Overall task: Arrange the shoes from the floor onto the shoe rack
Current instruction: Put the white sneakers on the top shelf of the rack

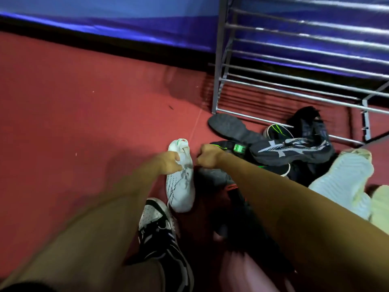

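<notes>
Head view: the white sneaker (181,186) lies on the floor (84,123), at 7 o'clock from the shoe rack (216,85).
Long axis: runs 12 to 6 o'clock, with the toe at 6 and the heel opening at 12.
Handling (judged): light, with a soft knit upper and a firmer sole; not fragile.
Hold point (judged): the collar at the heel opening.
Left hand (168,163): fingers curled on the collar, on the sneaker's 9 o'clock side.
Right hand (207,157): fingers curled tight just beside the collar at 3 o'clock; what they pinch, if anything, cannot be told.

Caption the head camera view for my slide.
Left hand grips a white sneaker on the red floor, shoe pile and metal rack nearby.
</notes>
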